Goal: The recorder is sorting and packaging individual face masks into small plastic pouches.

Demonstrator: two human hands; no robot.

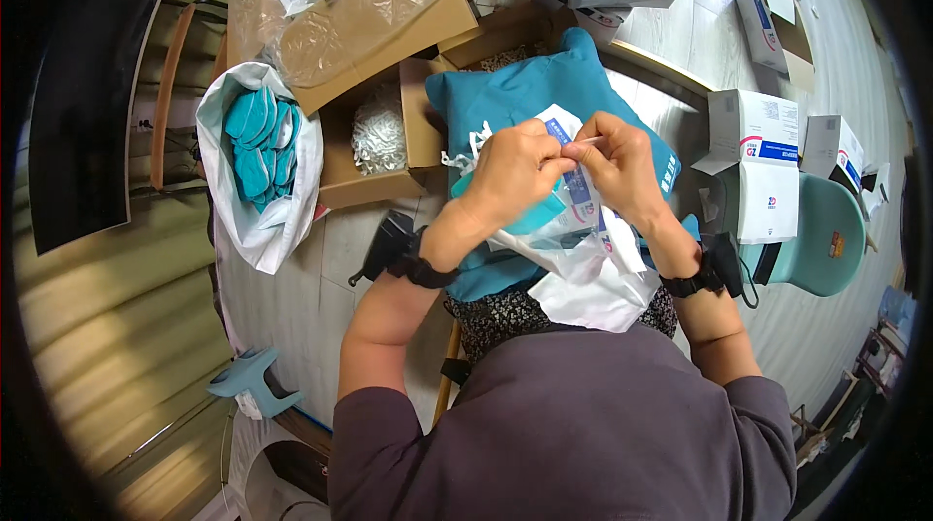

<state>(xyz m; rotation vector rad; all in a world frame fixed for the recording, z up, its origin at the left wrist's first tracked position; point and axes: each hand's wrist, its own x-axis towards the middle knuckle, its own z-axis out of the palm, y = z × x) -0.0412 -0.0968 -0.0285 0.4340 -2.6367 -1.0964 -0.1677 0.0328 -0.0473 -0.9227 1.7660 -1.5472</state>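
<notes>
My left hand and my right hand meet over a teal cushion on my lap. Their fingertips are closed and pinch a thin white strip between them; whether it is a cord or a film edge I cannot tell. Just below my left hand a teal face mask shows, partly covered by that hand. Under both hands lie white printed pouches with a blue band. A plain white pouch or sheet rests nearest my body. White elastic loops lie beside my left hand.
At left stands a white sack of teal masks. A carton beside it holds white elastic bands. Behind is a larger plastic-lined box. Printed white boxes stand by a teal stool at right.
</notes>
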